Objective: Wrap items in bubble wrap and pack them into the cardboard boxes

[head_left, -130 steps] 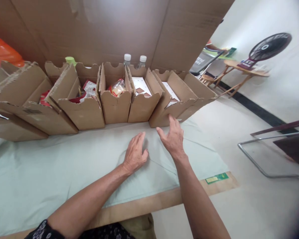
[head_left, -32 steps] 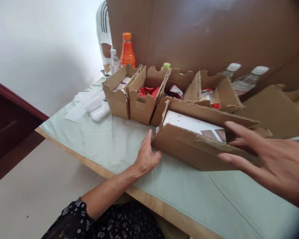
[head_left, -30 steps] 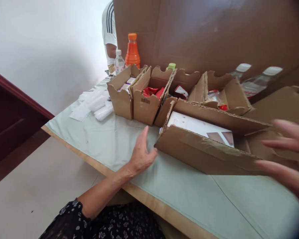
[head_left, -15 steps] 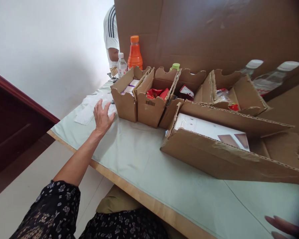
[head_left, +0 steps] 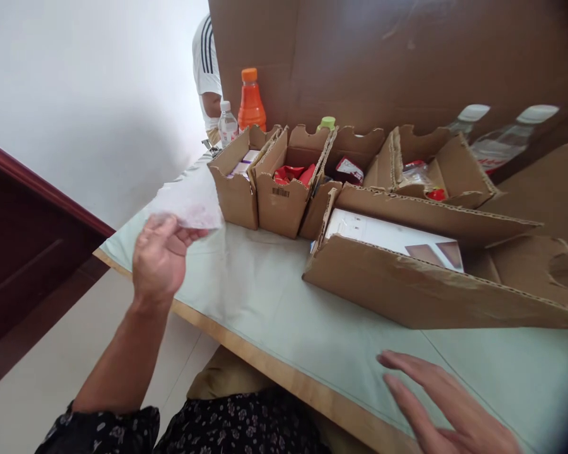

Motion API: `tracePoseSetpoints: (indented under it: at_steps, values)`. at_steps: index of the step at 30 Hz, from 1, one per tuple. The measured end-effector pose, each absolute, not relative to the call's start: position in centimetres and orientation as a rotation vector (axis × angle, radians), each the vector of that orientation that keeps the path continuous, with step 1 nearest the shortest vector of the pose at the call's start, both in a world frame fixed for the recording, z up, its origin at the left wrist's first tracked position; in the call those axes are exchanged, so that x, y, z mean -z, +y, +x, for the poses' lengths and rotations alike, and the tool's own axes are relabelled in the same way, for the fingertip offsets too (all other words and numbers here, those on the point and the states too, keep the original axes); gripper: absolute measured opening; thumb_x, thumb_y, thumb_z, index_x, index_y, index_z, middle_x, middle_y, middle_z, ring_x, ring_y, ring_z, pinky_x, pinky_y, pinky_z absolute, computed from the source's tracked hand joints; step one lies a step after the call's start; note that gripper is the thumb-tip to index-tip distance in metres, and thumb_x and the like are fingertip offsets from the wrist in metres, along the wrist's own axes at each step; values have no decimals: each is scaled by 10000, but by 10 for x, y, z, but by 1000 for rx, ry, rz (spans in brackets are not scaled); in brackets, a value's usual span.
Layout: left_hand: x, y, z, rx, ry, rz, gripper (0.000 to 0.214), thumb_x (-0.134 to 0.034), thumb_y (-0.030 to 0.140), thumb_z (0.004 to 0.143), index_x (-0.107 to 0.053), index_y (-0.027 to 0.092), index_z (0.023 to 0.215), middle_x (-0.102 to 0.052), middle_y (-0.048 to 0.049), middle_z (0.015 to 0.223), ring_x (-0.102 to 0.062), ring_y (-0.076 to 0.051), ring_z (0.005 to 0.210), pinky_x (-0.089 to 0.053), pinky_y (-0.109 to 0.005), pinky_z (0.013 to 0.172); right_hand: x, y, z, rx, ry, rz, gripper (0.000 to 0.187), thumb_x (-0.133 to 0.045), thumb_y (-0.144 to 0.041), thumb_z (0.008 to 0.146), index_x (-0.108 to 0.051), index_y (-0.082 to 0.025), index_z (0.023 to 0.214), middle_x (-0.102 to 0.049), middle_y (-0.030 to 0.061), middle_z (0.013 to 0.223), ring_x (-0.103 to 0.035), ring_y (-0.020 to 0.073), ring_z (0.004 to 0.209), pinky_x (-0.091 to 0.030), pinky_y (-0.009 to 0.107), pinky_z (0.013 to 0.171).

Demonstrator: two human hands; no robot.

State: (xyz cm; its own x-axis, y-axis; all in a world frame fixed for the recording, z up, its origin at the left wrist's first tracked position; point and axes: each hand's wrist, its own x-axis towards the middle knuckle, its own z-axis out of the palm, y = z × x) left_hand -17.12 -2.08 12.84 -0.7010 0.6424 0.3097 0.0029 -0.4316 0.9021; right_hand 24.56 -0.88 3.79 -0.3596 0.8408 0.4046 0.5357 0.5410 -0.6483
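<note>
My left hand (head_left: 159, 260) is closed on a thin, see-through plastic bag (head_left: 197, 213), pinched between thumb and fingers above the left part of the table. Motion smears the bag's edges a little. More pale sheets or bags seem to lie behind it, but I cannot tell them apart. My right hand (head_left: 447, 403) hovers over the table's front edge at the lower right, fingers spread and holding nothing. The nearest thing to it is a long cardboard box (head_left: 407, 287) with a white printed box (head_left: 388, 236) inside.
Open cardboard bins stand in a row, one with small cartons (head_left: 243, 162), another with red packets (head_left: 293, 174). Behind them are an orange bottle (head_left: 252, 107), clear bottles (head_left: 511, 142) and a tall cardboard panel (head_left: 360, 57). A person's white sleeve (head_left: 205, 57) shows beyond.
My left hand has gone from open above the pale sheets to pinching a plastic bag, drawn back nearer me. From the lower right corner, my right hand has come further into view, moving left.
</note>
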Motion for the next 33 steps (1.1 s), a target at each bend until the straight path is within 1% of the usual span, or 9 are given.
tracePoseSetpoints:
  at_steps: [3,7,11,16,20,23,27,30,33]
  values:
    - [-103,-35,-124,-2063,1322,868,211,-769,397,849,-637,233,862,-721,-6,900,-701,-217,906,-593,-423,898,-48,-7,203,-811,-2081,-1094,235,-677,-445,937,-784,-323,1106,-811,48,1057,-773,262,877,-646,407,780]
    - [-66,-58,-58,-1809,1326,909,137,-743,370,900,-679,256,859,-678,7,778,-679,-194,783,-593,-365,800,-44,-2,159,-1498,-1770,-1057,563,-654,-615,922,-673,-259,1358,-764,140,1260,-758,293,1046,-638,438,847]
    - [-49,-82,-6,-1332,1251,1107,116,-695,261,862,-735,209,957,-752,-51,953,-702,-228,926,-586,-387,892,-32,1,139,-1875,-1360,-961,637,-716,-658,859,-670,-202,1300,-784,140,1133,-744,278,996,-604,408,865]
    - [-41,-102,-1,-889,1169,1310,156,-667,196,795,-745,193,931,-799,-72,1004,-751,-216,896,-619,-338,843,-32,5,180,-1861,-1444,-1212,535,-760,-621,819,-712,-169,1101,-772,71,895,-677,201,717,-534,305,644]
    - [-39,-94,-35,-949,1351,1502,155,-657,250,849,-761,245,964,-824,-49,1058,-784,-204,887,-644,-303,797,-42,14,226,-1564,-1860,-1414,530,-707,-638,810,-730,-191,1095,-791,96,1002,-724,270,867,-566,362,757]
    - [-44,-69,-88,-1075,1631,1563,157,-629,263,883,-753,239,976,-806,-70,1121,-751,-256,1051,-605,-404,968,-41,21,243,-1212,-1998,-1632,594,-647,-684,779,-718,-222,1147,-793,114,1126,-738,333,993,-569,447,885]
    - [-50,-21,-185,-1236,2136,1564,188,-621,230,855,-710,191,1016,-715,-149,1251,-579,-362,1304,-362,-595,1200,-30,23,245,-1079,-2084,-1803,713,-536,-741,766,-706,-213,1214,-806,124,1077,-759,372,944,-576,504,857]
    - [-48,15,-243,-916,2698,1661,299,-675,223,806,-699,167,1099,-678,-195,1272,-552,-424,1280,-403,-624,1112,-22,21,241,-1024,-2158,-1856,744,-490,-747,770,-716,-203,1224,-816,122,977,-771,390,860,-576,522,813]
    - [-46,37,-269,-784,2821,1690,245,-684,189,780,-708,157,1022,-695,-207,1151,-577,-446,1181,-436,-625,1020,-20,18,241,-979,-2161,-1854,722,-495,-745,785,-738,-209,1203,-823,114,962,-780,392,845,-589,511,783]
